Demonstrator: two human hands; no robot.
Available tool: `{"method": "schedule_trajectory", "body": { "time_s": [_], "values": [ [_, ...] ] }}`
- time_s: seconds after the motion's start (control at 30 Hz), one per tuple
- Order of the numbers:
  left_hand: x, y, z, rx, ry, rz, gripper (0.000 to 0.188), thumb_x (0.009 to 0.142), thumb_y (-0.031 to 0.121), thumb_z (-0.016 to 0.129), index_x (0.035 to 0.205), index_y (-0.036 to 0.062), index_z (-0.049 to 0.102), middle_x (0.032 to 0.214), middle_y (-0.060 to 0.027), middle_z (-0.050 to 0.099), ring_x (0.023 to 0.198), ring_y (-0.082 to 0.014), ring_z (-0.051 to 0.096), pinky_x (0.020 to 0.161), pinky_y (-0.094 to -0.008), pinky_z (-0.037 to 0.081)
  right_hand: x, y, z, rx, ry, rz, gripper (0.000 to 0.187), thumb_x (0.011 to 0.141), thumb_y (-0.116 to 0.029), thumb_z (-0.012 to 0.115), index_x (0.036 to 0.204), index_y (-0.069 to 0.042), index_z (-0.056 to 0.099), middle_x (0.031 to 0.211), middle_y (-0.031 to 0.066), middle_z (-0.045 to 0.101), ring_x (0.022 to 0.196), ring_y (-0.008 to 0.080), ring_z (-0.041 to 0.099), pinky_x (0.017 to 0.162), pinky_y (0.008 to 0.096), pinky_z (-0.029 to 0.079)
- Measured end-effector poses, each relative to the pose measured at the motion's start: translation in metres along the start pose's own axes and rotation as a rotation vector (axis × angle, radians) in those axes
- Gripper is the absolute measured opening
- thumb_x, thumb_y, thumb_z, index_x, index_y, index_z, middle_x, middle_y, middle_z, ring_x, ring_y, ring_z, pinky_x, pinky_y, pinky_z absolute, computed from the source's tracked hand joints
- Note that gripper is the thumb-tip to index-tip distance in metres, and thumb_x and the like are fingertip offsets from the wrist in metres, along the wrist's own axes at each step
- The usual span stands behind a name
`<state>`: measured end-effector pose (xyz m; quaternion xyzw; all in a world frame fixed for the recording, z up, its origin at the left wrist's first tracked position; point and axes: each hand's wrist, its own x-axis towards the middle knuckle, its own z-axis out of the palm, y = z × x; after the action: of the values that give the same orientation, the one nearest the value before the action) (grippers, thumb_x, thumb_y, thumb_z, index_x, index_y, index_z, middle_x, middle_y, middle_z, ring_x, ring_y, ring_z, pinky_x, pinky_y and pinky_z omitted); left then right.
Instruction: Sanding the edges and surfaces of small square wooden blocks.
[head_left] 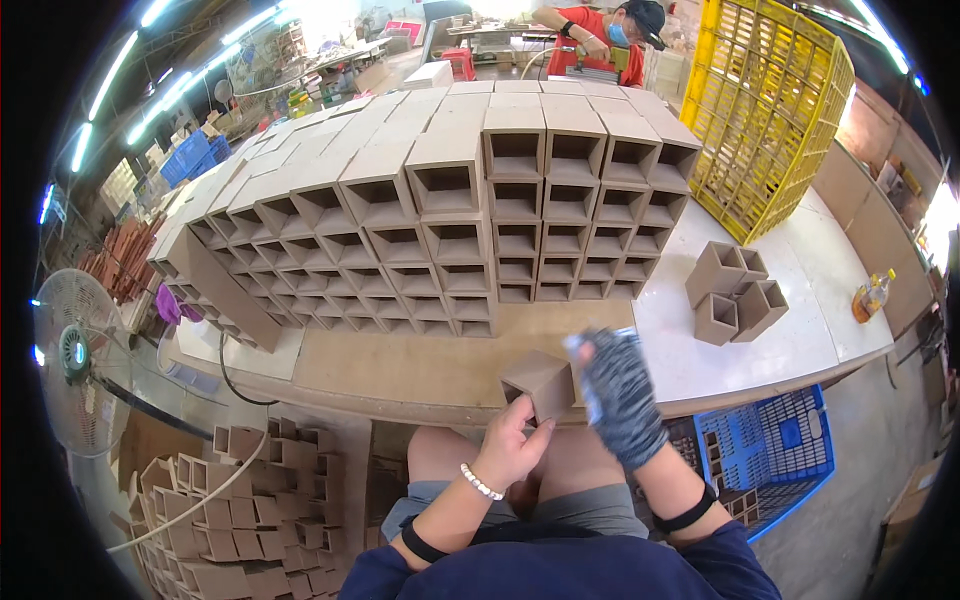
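A brown square box (545, 378), made of thin board, is held at the table's near edge in my left hand (510, 445). The fingers and thumb of that hand pinch its near side, and a beaded bracelet circles the wrist. My right hand (625, 395), in a dark grey knitted glove, is just right of the box and apart from it. It is closed around a pale bluish flat piece (593, 402), blurred by motion, whose kind I cannot make out. A large stack of similar open-ended boxes (450, 190) stands across the table beyond my hands.
Several loose boxes (735, 290) and a bottle of amber liquid (873, 297) stand at right on the white tabletop (800, 240). A yellow crate (765, 110) leans there. Below are a blue crate (790, 445), a box heap (240, 510) and a fan (75, 350). A person in red works opposite.
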<state>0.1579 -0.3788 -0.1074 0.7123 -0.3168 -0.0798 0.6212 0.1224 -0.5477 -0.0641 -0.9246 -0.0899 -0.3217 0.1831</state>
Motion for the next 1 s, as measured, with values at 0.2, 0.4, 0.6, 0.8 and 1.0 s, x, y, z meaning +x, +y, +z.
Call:
{"method": "schedule_trajectory", "body": {
  "time_s": [0.2,0.4,0.6,0.8,1.0],
  "values": [
    [-0.001,0.012,-0.01,-0.51,-0.213,-0.206,0.041,0.082,-0.002,0.051,0.121,-0.0008,0.04,0.11,-0.0036,0.054,0.098,-0.0097,0.05,0.084,-0.0257,0.04,0.002,0.018,-0.003,-0.327,-0.264,-0.021,0.035,0.078,-0.017,0.047,0.111,-0.01,0.053,0.116,0.0081,0.052,0.103,0.0289,0.05,0.09,0.0473,0.035],
    [-0.002,0.011,-0.016,-0.64,-0.252,-0.233,0.042,0.081,-0.003,0.05,0.122,-0.0006,0.039,0.11,-0.0048,0.054,0.099,-0.0104,0.051,0.085,-0.025,0.04,-0.001,-0.008,-0.008,-0.097,-0.2,-0.405,0.034,0.079,-0.019,0.047,0.113,-0.016,0.054,0.116,0.0069,0.053,0.105,0.026,0.05,0.095,0.045,0.034],
    [-0.002,0.018,-0.019,-0.587,-0.28,-0.286,0.043,0.081,-0.002,0.051,0.123,-0.0006,0.039,0.111,-0.005,0.054,0.101,-0.0112,0.05,0.087,-0.026,0.039,0.003,0.002,-0.017,-0.236,-0.208,-0.24,0.035,0.077,-0.019,0.048,0.111,-0.017,0.055,0.119,0.0071,0.051,0.108,0.0264,0.048,0.095,0.0453,0.033],
    [-0.006,0.017,-0.013,-0.402,-0.26,-0.139,0.042,0.081,-0.002,0.051,0.122,-0.0018,0.04,0.11,-0.0056,0.054,0.1,-0.0125,0.051,0.087,-0.0269,0.039,0.003,0.024,-0.004,-0.285,-0.184,-0.07,0.037,0.076,-0.018,0.049,0.113,-0.016,0.054,0.118,0.0091,0.051,0.108,0.0297,0.047,0.096,0.0469,0.031],
    [-0.005,0.009,-0.019,-0.397,-0.26,-0.17,0.043,0.08,-0.002,0.052,0.121,-0.0026,0.04,0.108,-0.0061,0.054,0.098,-0.0126,0.053,0.085,-0.0271,0.04,0.007,-0.009,-0.009,-0.156,-0.288,-0.226,0.038,0.076,-0.019,0.05,0.113,-0.014,0.054,0.118,0.0094,0.05,0.108,0.0271,0.047,0.095,0.0445,0.032]
  ]
}}
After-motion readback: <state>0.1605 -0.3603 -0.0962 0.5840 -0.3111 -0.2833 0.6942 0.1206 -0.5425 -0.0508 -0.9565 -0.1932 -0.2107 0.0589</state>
